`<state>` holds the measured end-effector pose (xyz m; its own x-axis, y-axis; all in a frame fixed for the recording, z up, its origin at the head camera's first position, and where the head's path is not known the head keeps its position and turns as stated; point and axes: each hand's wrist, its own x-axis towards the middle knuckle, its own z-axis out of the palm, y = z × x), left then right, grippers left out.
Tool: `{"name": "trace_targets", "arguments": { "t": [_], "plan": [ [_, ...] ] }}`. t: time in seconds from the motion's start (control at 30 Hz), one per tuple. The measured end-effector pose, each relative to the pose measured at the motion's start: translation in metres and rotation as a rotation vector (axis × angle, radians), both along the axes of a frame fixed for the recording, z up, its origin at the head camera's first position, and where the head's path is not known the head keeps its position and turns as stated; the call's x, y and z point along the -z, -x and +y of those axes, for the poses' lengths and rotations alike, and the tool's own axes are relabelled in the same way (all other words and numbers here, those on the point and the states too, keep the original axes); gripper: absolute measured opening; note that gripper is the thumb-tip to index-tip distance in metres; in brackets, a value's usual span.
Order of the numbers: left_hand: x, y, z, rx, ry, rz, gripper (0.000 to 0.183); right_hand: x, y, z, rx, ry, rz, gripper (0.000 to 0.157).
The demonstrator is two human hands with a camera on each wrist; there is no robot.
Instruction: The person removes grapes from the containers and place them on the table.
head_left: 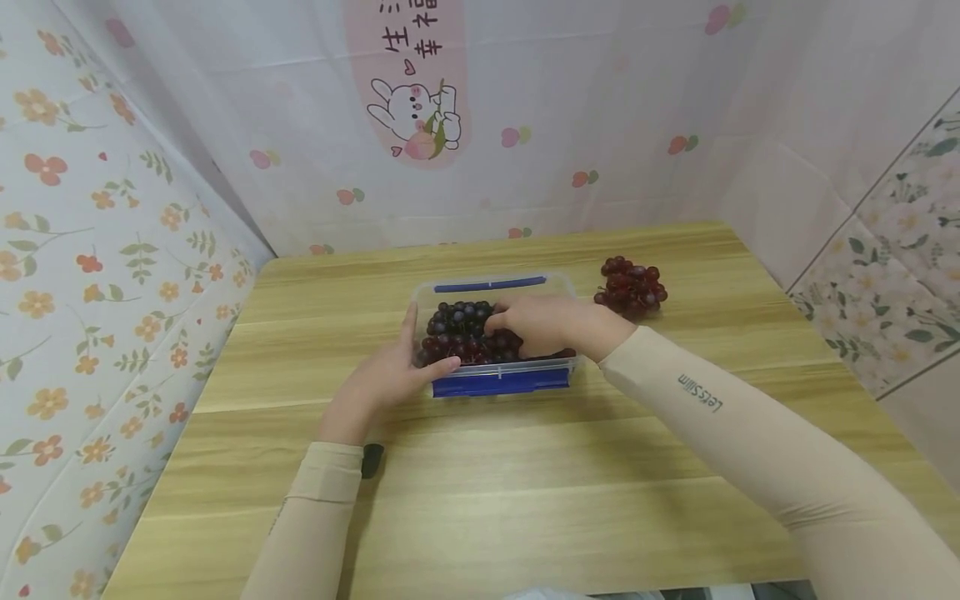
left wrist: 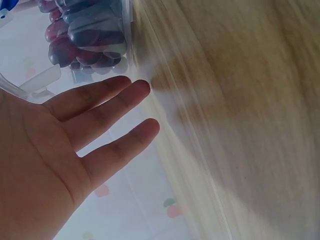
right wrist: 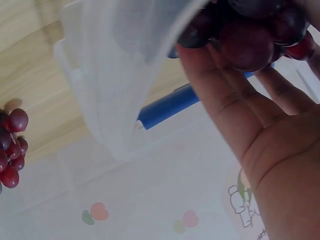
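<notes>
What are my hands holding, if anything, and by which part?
Your right hand holds grapes around their sides; whether also by the stem is hidden. Your left hand rests at the box, gripping nothing.

"LetsSlim" upside down on right sleeve [head_left: 750,442]; characters 生, 幸, 福 on backdrop cloth [head_left: 570,100], neighbouring one cut off.

Smooth, clear plastic box [right wrist: 112,75], glossy grapes [right wrist: 246,45], matt cloth sleeves [head_left: 720,425], wood-grain tabletop [head_left: 510,492], possibly just laminate.
</notes>
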<state>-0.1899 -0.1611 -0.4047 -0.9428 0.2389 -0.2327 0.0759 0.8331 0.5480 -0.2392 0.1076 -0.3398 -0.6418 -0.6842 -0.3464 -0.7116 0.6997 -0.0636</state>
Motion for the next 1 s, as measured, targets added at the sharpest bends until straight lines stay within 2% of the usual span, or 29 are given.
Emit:
{"name": "trace_targets", "arguments": {
  "t": [0.23,0.73,1.0],
  "plan": [
    [0.001,-0.001,0.000,-0.020,-0.052,0.004,0.130,-0.005,0.000,0.003,-0.034,0.024,0.010,0.058],
    [0.002,-0.001,0.001,-0.004,-0.029,0.069,0.134,-0.028,0.001,0.006,-0.048,0.076,0.016,0.048],
    [0.003,-0.002,0.001,-0.033,-0.083,0.047,0.136,-0.045,0.004,0.012,-0.061,0.129,-0.030,0.048]
  ]
}}
